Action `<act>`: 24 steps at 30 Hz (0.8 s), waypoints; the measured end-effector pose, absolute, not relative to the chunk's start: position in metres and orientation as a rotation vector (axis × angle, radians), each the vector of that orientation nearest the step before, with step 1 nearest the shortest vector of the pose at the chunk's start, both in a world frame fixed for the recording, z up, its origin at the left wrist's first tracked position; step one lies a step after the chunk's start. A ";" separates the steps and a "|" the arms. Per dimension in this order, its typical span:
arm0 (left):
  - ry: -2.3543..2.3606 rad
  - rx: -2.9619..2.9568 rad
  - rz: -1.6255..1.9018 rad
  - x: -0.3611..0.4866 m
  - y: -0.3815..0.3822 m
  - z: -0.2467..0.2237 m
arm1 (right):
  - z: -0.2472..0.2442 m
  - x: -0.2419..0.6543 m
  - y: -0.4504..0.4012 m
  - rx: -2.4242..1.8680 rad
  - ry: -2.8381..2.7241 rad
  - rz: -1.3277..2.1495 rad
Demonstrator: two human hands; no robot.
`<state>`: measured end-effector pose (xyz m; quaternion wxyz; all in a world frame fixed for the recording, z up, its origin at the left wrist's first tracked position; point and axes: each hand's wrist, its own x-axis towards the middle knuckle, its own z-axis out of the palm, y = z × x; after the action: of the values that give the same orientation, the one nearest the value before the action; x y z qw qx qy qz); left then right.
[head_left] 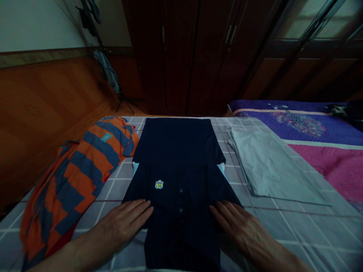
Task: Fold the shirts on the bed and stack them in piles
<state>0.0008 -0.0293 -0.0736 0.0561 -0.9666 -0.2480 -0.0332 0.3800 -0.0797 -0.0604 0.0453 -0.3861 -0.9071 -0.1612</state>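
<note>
A dark navy shirt (181,147) lies spread on the bed in front of me, with buttons down its middle, a small tennis badge (159,184) and light blue patches at its sides. My left hand (132,215) rests flat on the shirt's left part, fingers stretched out. On the opposite side my right hand (231,217) lies palm down with its fingers extended over the cloth. Neither hand grips the fabric.
An orange and grey-blue striped garment (87,162) lies bunched on the left. To the right is a folded pale grey cloth (272,162) on the checked bedsheet (286,226). A purple and pink bed (255,107), a dark wardrobe (181,56) and a clothes stand (121,96) are beyond.
</note>
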 end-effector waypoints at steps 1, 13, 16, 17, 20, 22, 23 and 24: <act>-0.751 -2.940 -0.136 0.000 -0.028 -0.076 | -0.058 0.379 -0.078 -1.196 -2.774 -0.455; -0.870 -3.113 -0.151 0.003 -0.029 -0.050 | -0.056 0.379 -0.066 -1.255 -2.633 -0.016; -1.002 -3.156 -0.147 -0.002 -0.031 -0.048 | -0.059 0.383 -0.062 -1.273 -2.590 0.027; -1.041 -3.167 -0.151 -0.003 -0.031 -0.048 | -0.059 0.383 -0.060 -1.276 -2.578 0.036; -1.102 -3.187 -0.140 -0.008 -0.030 -0.048 | -0.057 0.384 -0.054 -1.268 -2.561 0.045; -1.097 -3.195 -0.107 -0.010 -0.030 -0.046 | -0.057 0.384 -0.051 -1.253 -2.556 0.013; -1.080 -3.199 -0.091 -0.012 -0.031 -0.045 | -0.057 0.384 -0.050 -1.244 -2.558 -0.014; -1.062 -3.203 -0.070 -0.013 -0.032 -0.044 | -0.058 0.384 -0.050 -1.233 -2.563 -0.044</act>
<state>-0.0128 -0.0320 -0.0437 -0.1166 -0.9425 -0.3126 -0.0207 0.3840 -0.0503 -0.0580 0.1481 -0.4287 -0.8911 -0.0152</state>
